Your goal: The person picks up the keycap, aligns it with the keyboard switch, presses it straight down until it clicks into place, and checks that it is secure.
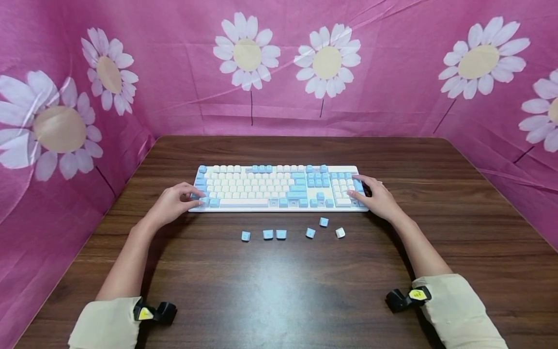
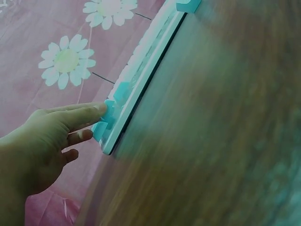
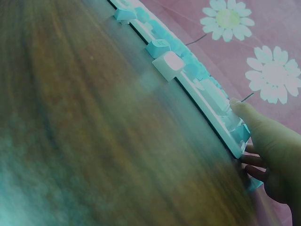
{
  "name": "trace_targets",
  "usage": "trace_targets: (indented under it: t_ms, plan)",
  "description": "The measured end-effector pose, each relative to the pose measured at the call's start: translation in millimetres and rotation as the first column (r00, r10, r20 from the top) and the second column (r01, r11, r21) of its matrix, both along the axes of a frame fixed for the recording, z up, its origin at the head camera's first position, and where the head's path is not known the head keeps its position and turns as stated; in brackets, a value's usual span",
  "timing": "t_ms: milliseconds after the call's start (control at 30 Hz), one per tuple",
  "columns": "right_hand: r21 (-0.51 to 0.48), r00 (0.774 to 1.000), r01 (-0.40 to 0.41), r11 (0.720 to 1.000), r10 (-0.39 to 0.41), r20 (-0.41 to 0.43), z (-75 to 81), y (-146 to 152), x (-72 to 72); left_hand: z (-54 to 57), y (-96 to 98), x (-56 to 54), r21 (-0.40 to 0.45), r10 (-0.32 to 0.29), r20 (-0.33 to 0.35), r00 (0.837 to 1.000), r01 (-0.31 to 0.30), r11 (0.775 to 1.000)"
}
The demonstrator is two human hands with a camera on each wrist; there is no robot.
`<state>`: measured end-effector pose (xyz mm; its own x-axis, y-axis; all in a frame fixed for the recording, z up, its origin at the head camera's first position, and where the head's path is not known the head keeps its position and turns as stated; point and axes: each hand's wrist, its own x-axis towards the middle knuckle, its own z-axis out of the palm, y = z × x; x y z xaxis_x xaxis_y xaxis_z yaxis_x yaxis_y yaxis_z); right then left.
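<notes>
A white keyboard (image 1: pixel 244 210) with white and light blue keys lies across the table. At its left end, my left hand (image 1: pixel 172 202) has thumb and fingers bent around the corner, tips over the blue keys there. The left wrist view shows one fingertip on a blue key and other fingers curled beside the end. My right hand (image 1: pixel 380 198) grips the other end, its thumb (image 3: pixel 237 106) on top near the number pad and other fingers at the side edge. Several loose blue keycaps (image 1: pixel 281 234) and a white keycap (image 1: pixel 340 233) lie in front of the keyboard.
The table (image 1: pixel 279 300) has a dark wood-grain top. Pink cloth (image 1: pixel 174 63) printed with white daisies hangs behind and at both sides. Each forearm wears a beige sleeve (image 1: pixel 457 300) with a black wrist mount (image 1: pixel 403 299) on it.
</notes>
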<state>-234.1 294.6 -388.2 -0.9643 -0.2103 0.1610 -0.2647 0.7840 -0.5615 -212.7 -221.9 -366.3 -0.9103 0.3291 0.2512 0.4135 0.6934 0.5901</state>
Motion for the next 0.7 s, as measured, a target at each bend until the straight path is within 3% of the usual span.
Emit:
trace_targets:
  t_ms: [300,700]
  plan:
    - [0.004,1.0,0.006,1.0,-0.006,0.009,2.1,-0.1,1.3,1.7,0.4,0.0,-0.047,0.005,-0.006,1.0,-0.005,0.999]
    - [-0.001,1.0,0.005,1.0,-0.005,0.0,0.3,-0.2,0.4,6.6,0.6,-0.1,-0.128,-0.043,-0.062,0.997,0.034,0.991]
